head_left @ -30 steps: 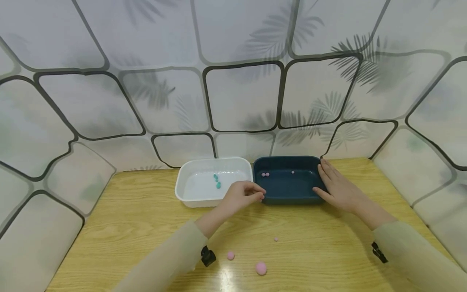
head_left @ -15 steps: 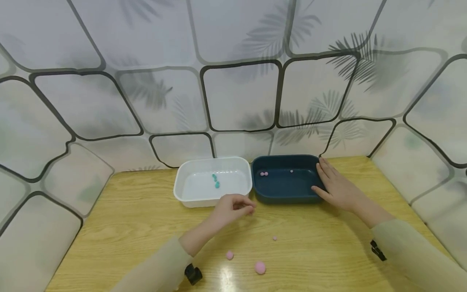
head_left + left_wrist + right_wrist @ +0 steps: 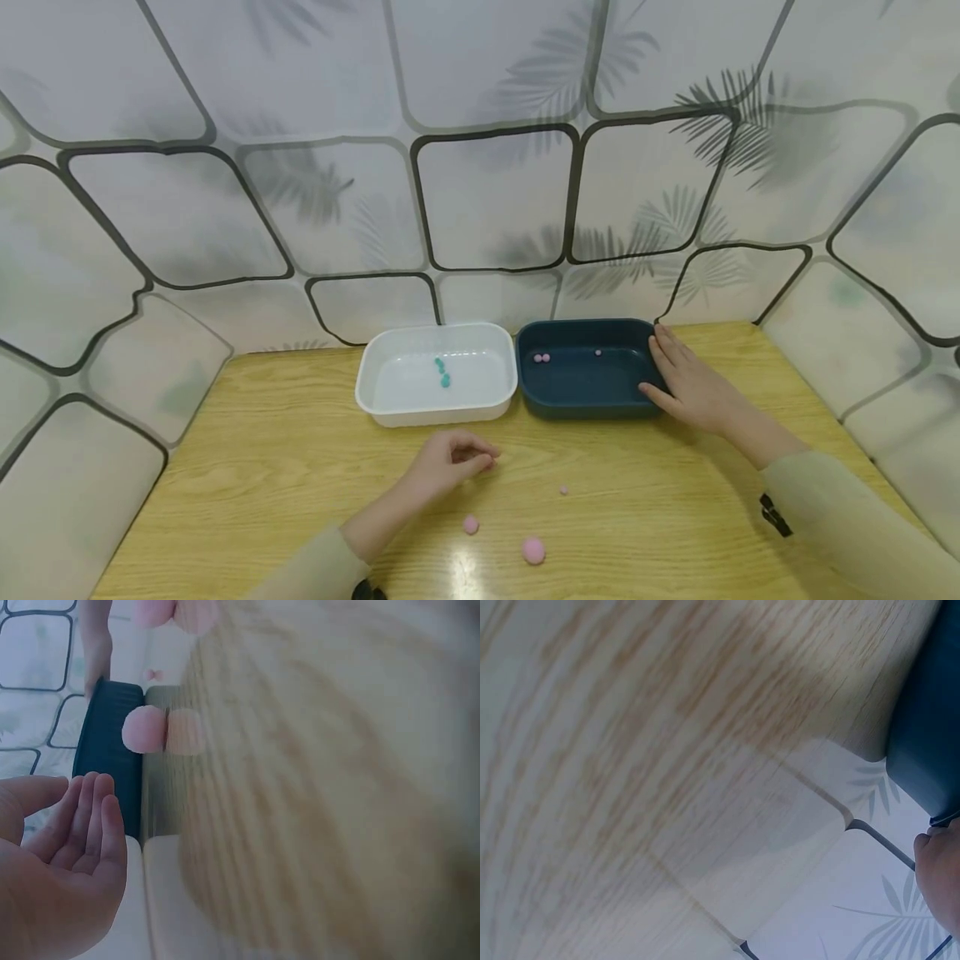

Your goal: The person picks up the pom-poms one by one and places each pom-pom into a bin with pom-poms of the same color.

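Observation:
My left hand (image 3: pixel 450 462) is over the table in front of the white tray, fingers loosely bent. The left wrist view shows that hand (image 3: pixel 71 855) holding nothing, thumb apart from the fingers. Nearest to it on the table lie a medium pink ball (image 3: pixel 471 525), a large pink ball (image 3: pixel 534 551) and a tiny pink ball (image 3: pixel 564 490). My right hand (image 3: pixel 693 387) rests with straight fingers on the right end of the dark blue tray (image 3: pixel 592 411). Inside that tray sit a touching pair of small pink balls (image 3: pixel 542 358) and a single one (image 3: pixel 598 352).
A white tray (image 3: pixel 431 414) stands directly left of the dark blue one, with several small turquoise balls (image 3: pixel 445 381) in it. Behind both trays rises a patterned cloth wall (image 3: pixel 498 200), which also closes in the wooden table (image 3: pixel 285 450) at the sides.
My left hand has moved from the dark blue tray's front left corner back toward me and to the left, over the table. The right hand has stayed on the tray's end.

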`<action>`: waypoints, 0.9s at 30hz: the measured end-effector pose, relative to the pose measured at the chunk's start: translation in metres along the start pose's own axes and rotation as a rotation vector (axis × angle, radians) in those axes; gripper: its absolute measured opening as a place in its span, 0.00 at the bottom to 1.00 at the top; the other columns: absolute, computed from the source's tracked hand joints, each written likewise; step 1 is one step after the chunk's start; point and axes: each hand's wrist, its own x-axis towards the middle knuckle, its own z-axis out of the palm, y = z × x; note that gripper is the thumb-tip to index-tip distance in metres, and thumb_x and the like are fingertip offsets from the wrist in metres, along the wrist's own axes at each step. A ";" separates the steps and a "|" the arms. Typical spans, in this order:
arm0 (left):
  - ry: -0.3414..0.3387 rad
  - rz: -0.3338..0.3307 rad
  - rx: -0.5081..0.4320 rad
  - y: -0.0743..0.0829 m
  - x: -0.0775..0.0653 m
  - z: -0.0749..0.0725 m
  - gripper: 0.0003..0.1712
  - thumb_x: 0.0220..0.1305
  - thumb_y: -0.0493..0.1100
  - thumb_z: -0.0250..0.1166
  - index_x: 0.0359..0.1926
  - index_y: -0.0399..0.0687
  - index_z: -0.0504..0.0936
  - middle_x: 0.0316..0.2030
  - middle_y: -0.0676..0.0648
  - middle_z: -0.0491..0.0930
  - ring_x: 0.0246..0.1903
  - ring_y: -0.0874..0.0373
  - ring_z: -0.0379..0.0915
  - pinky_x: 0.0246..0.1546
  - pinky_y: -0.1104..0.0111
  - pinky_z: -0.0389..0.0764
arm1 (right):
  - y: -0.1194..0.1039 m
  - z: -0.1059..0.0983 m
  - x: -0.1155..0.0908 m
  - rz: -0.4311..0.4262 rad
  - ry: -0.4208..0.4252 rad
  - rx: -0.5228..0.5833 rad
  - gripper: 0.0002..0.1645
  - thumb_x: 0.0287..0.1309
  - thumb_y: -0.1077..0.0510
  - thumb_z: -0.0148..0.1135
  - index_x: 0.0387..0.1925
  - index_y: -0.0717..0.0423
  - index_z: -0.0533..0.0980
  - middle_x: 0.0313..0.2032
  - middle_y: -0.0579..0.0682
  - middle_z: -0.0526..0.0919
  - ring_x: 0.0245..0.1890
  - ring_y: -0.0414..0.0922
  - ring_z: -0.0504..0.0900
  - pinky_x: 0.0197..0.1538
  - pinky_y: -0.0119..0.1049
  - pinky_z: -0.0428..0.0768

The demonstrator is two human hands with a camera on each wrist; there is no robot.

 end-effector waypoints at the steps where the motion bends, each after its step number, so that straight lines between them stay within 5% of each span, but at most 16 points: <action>1: 0.001 0.002 -0.004 -0.001 -0.002 -0.001 0.10 0.73 0.32 0.65 0.48 0.27 0.87 0.46 0.31 0.89 0.45 0.46 0.90 0.42 0.80 0.84 | 0.000 0.000 0.000 -0.001 0.000 -0.002 0.55 0.80 0.37 0.52 0.81 0.77 0.46 0.83 0.75 0.40 0.84 0.70 0.40 0.81 0.68 0.53; 6: 0.005 0.018 0.002 -0.006 -0.010 -0.005 0.10 0.71 0.32 0.67 0.47 0.27 0.88 0.46 0.31 0.89 0.45 0.46 0.90 0.42 0.80 0.84 | 0.001 0.001 0.000 0.000 -0.005 0.000 0.55 0.80 0.37 0.52 0.81 0.76 0.45 0.83 0.74 0.39 0.84 0.70 0.40 0.82 0.68 0.52; 15: -0.001 0.032 0.111 -0.011 -0.018 -0.013 0.08 0.69 0.35 0.70 0.45 0.32 0.90 0.43 0.36 0.90 0.38 0.72 0.82 0.42 0.78 0.83 | 0.002 0.001 0.000 0.002 -0.006 0.016 0.55 0.80 0.37 0.51 0.81 0.77 0.45 0.83 0.74 0.38 0.84 0.69 0.38 0.83 0.66 0.50; 27: -0.072 0.001 0.087 -0.015 -0.030 -0.022 0.09 0.68 0.35 0.72 0.45 0.33 0.89 0.41 0.37 0.90 0.35 0.70 0.81 0.35 0.78 0.83 | 0.002 0.002 0.000 -0.002 0.000 0.012 0.55 0.80 0.38 0.52 0.81 0.76 0.44 0.83 0.74 0.39 0.84 0.70 0.39 0.82 0.67 0.51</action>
